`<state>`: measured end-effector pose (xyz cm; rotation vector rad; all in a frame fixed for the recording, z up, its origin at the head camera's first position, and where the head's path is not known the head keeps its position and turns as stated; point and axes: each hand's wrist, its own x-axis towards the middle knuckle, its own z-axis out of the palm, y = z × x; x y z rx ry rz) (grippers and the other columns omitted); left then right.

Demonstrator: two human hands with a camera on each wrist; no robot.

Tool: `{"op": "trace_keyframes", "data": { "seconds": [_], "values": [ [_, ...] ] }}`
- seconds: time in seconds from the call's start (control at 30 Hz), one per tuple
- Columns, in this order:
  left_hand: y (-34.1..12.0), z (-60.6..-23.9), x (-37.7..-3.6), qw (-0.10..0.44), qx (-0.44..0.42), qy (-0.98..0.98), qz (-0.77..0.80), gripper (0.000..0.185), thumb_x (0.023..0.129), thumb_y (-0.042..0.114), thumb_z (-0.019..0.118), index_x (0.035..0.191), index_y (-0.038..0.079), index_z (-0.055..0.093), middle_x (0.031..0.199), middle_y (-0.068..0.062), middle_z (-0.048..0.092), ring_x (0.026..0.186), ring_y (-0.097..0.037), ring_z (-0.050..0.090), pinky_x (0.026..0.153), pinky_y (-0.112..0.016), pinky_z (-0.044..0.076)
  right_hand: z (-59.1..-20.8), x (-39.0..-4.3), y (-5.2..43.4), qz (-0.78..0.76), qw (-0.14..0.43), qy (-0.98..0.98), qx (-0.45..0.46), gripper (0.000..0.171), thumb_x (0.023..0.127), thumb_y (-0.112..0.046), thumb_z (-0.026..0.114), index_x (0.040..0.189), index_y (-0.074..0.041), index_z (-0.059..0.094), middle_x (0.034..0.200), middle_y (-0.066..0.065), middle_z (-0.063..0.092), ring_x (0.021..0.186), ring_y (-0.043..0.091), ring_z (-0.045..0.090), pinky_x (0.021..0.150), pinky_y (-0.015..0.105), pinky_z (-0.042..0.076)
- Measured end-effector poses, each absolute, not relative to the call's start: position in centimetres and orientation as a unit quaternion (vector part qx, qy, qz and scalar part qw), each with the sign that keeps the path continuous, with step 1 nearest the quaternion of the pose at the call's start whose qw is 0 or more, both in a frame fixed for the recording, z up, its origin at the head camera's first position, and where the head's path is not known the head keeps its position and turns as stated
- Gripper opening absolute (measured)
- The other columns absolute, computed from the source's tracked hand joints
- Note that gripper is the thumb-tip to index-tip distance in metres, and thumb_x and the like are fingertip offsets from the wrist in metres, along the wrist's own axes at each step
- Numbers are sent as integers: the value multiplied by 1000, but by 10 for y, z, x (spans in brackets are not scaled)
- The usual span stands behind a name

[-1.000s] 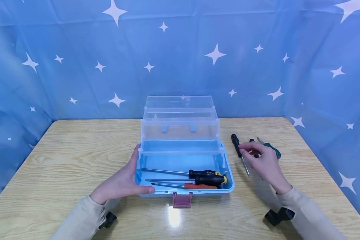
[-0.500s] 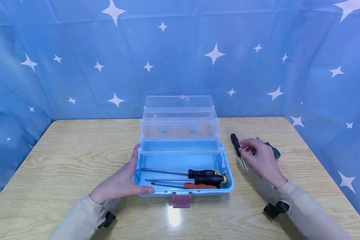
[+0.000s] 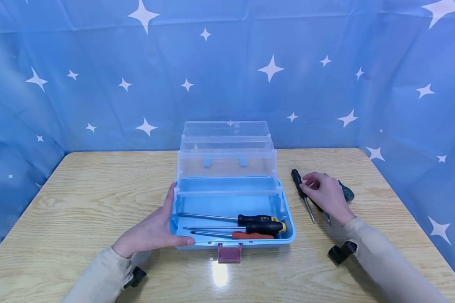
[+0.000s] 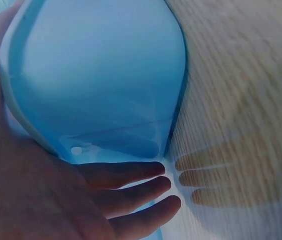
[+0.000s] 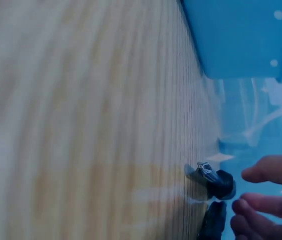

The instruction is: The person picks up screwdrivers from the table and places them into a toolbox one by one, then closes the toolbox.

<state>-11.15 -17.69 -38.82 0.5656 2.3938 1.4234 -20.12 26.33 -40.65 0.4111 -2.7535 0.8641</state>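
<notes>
In the head view, an open light-blue toolbox [image 3: 227, 201] stands in the middle of the table, its clear lid raised. Two black-and-yellow screwdrivers [image 3: 265, 227] and an orange-handled screwdriver [image 3: 252, 235] lie inside. My left hand [image 3: 151, 230] spans the box's left end, thumb at the front rim. Its fingers [image 4: 138, 215] extend straight beside the blue wall. My right hand [image 3: 327, 195] hovers beside a black screwdriver [image 3: 298, 183] on the table, thumb [image 5: 265, 169] and fingers parted, with nothing between them. Under it lies a dark tool with a metal tip [image 3: 328, 219], mostly hidden.
A green-handled screwdriver [image 3: 346, 192] lies beyond my right hand, partly covered by it. The box's purple latch [image 3: 229, 253] hangs down at the front. A blue curtain [image 3: 227, 75] with white stars stands behind the wooden table [image 3: 110, 185].
My right wrist and the back of that hand have shifted a little left and away from me, exposing more of the tool beneath. The left hand and toolbox stay put.
</notes>
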Motion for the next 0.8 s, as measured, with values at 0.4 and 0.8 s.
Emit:
{"op": "trace_keyframes", "data": {
  "seconds": [0.4,0.8],
  "values": [
    [-178,-387,-110,156,190,838,487,131,75,31,84,151,23,-23,153,-25,19,131,-47,34,98,-62,36,-403,-213,261,274,-1,-955,109,34,88,-17,70,110,8,63,87,13,67,79,29,62,91,54,40],
    [-178,-387,-108,157,185,842,482,131,75,33,84,151,23,-22,154,-24,18,132,-47,34,97,-62,36,-401,-213,252,266,6,-957,112,28,85,-12,72,106,6,67,83,9,67,75,25,63,71,47,46]
  ]
}}
